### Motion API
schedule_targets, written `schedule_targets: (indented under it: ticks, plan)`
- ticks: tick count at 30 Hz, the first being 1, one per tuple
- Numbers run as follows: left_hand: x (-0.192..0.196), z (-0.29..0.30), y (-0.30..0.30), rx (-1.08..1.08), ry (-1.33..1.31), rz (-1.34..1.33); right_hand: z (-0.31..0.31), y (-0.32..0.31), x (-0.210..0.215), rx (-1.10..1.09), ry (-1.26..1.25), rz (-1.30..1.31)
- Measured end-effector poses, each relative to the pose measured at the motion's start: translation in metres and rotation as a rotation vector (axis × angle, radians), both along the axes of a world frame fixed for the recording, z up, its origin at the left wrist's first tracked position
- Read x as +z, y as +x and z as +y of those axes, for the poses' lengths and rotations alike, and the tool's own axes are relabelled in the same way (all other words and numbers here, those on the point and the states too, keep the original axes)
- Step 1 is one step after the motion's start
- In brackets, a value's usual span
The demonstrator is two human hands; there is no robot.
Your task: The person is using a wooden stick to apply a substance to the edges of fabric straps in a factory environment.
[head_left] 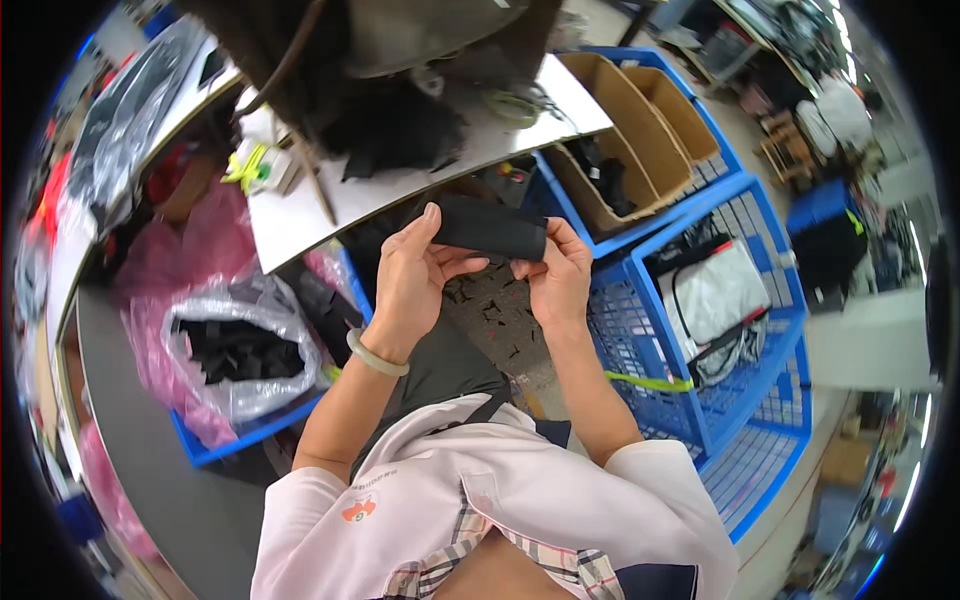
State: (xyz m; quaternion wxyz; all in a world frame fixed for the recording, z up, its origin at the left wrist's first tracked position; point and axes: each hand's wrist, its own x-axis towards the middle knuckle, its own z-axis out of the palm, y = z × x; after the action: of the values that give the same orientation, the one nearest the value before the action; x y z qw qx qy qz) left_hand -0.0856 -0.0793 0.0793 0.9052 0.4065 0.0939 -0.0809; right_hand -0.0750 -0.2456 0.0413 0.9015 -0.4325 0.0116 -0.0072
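Black cloth (pixel 490 229) — spanning left hand (pixel 412 272) to right hand (pixel 560 283).

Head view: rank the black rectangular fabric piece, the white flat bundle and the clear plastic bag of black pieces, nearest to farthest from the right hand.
1. Black fabric piece: held by the right hand.
2. White bundle: to the right.
3. Clear plastic bag: far left.

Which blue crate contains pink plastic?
The left crate: pink plastic borders its translucent bag; the upper right crate holds cardboard boxes, the lower right crate a white bundle.
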Motion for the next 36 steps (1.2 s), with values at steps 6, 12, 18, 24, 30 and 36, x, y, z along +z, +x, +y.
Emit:
schedule_targets:
  ticks: [6,12,18,24,30,36]
  plan:
    - [-0.011,0.038,-0.026,0.120,0.070,0.052,0.035,0.003,-0.018,0.132,-0.075,-0.016]
    - [-0.024,0.058,-0.057,0.247,0.085,0.061,0.063,-0.006,-0.010,0.169,-0.199,-0.130]
    - [-0.032,0.076,-0.085,0.412,0.129,0.078,0.084,-0.023,-0.014,0.264,-0.331,-0.240]
    - [-0.018,0.050,-0.102,0.548,1.090,-0.242,0.108,-0.032,-0.011,0.248,-0.620,-0.388]
    - [-0.042,0.050,-0.092,0.590,0.891,-0.179,0.114,-0.033,0.016,0.071,-0.956,-0.803]
    - [-0.050,0.067,-0.096,0.605,0.799,-0.124,0.136,-0.025,-0.012,0.136,-0.967,-0.886]
